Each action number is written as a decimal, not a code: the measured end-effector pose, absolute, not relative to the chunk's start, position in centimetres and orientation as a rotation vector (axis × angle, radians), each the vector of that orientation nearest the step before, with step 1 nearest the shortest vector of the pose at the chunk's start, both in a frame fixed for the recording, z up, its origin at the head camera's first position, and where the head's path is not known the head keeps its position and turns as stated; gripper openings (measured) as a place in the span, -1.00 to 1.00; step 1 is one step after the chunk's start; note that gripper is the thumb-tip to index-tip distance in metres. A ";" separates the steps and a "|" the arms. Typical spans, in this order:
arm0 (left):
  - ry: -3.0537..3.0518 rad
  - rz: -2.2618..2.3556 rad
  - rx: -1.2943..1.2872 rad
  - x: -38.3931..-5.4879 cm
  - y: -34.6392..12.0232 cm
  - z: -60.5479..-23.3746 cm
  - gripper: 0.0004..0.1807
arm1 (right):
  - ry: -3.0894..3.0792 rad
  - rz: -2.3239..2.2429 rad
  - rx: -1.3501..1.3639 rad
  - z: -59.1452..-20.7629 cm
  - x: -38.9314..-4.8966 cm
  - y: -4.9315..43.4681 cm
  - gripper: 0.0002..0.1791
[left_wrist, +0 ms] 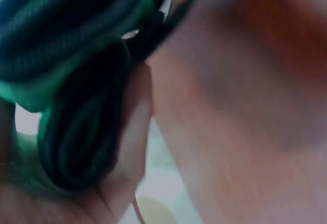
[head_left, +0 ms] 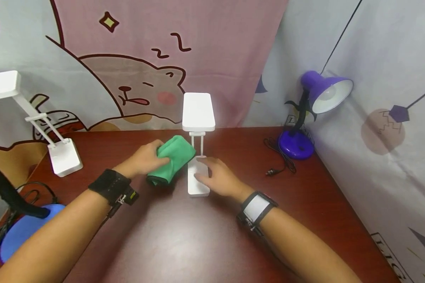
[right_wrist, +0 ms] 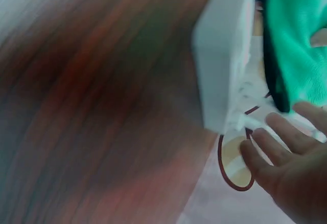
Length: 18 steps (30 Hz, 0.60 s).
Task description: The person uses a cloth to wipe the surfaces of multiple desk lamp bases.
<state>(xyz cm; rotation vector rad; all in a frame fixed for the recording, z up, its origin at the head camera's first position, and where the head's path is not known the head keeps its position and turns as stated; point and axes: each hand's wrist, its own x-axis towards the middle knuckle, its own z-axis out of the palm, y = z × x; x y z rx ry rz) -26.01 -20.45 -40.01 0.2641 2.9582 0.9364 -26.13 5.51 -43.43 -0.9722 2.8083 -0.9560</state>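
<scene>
My left hand (head_left: 144,158) grips a folded green cloth (head_left: 173,157) with dark edging, thumb on one side and fingers on the other. In the left wrist view the rolled dark edges of the cloth (left_wrist: 84,127) fill the near left. A white desk lamp (head_left: 198,111) stands upright at the middle of the table, its flat head over a slim stem and rectangular base. My right hand (head_left: 224,177) is at the right side of that base, fingers loosely extended. In the right wrist view its fingers spread beside the lamp base (right_wrist: 222,60); whether they touch it I cannot tell.
Another white folding lamp (head_left: 65,157) stands at the left back. A blue lamp base (head_left: 32,228) with black cables is at the near left. At the right back stands a purple lamp (head_left: 296,144) with its cord and plug. Printed curtains (head_left: 230,47) hang behind the brown table (head_left: 304,220).
</scene>
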 end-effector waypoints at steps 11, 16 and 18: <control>3.113 0.697 -0.037 -26.2 -18.7 -41.7 -0.30 | 2.859 -0.506 -1.242 -45.8 -25.4 6.1 -0.05; 3.029 0.789 0.036 -26.2 -15.8 -43.2 -0.29 | 2.878 -0.539 -1.294 -46.0 -25.5 6.1 -0.03; 2.980 0.815 0.045 -26.1 -15.3 -43.5 -0.30 | 2.881 -0.563 -1.313 -45.9 -25.6 6.0 -0.03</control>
